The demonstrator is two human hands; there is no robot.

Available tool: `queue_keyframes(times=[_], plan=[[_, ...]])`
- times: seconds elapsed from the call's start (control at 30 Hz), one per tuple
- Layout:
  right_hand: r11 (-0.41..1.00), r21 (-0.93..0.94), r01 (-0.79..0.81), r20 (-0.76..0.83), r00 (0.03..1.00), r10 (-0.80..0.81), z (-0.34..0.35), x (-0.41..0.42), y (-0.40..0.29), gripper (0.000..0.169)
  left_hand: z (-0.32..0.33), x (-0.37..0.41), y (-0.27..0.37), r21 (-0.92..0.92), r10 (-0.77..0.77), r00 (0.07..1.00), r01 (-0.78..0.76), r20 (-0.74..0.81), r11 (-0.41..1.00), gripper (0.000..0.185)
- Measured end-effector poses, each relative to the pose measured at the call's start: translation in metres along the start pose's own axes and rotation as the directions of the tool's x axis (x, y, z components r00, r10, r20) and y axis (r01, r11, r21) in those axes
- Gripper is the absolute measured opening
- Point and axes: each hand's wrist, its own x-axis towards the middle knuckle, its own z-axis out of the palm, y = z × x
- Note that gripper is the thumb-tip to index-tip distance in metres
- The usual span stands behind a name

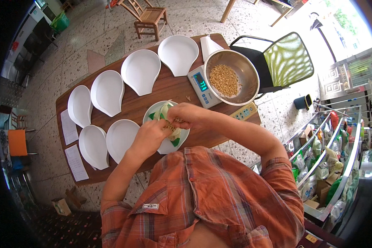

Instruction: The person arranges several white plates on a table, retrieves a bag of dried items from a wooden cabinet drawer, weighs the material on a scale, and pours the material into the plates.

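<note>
Over a white scoop-shaped tray point(184, 135) at the near edge of the wooden table, both my hands are at a green-and-cream plastic bag point(174, 136). My left hand point(153, 135) grips the bag's edge from the left. My right hand point(186, 115) is beside it, curled around some brown grain-like pieces point(171, 126) at the bag's mouth. A steel bowl point(254, 77) with tan chopped pieces point(224, 80) in it rests on a digital kitchen scale point(203, 90), whose display is lit.
Several more white scoop-shaped trays point(178, 52) stand on the table point(136, 109). Two printed sheets point(76, 162) lie at its left end. A power strip point(245, 112) and a white bag point(209, 46) are near the bowl. A green-backed chair point(288, 60) stands to the right.
</note>
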Motion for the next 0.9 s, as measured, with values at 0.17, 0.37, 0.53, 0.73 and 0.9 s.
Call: queue_keyframes(times=[0.17,0.37,0.53,0.73,0.9], plan=[[0.665,-0.743,-0.075,-0.15,0.987,-0.056,0.022,0.033,-0.014,0.024,0.008,-0.011,-0.006,0.023,0.054,0.997,-0.053,-0.062,0.998,0.015],[0.204,-0.978,-0.036,-0.082,0.972,-0.22,0.037,0.047,-0.006,0.028,0.013,-0.018,-0.005,0.081,0.076,0.995,-0.071,-0.058,0.994,0.015],[0.237,-0.96,0.147,0.092,0.969,-0.229,0.03,0.039,-0.005,0.027,0.01,-0.023,-0.005,0.076,0.051,0.998,-0.049,-0.031,0.996,0.012],[0.647,-0.723,0.243,-0.184,0.834,-0.519,-0.025,-0.027,-0.036,0.026,0.006,-0.025,-0.007,-0.017,0.007,0.999,-0.007,-0.047,1.0,0.011],[0.343,-0.893,-0.293,-0.449,0.512,-0.732,-0.18,-0.033,0.0,0.038,0.007,-0.019,-0.006,-0.028,0.018,0.999,-0.019,-0.046,0.999,0.013]])
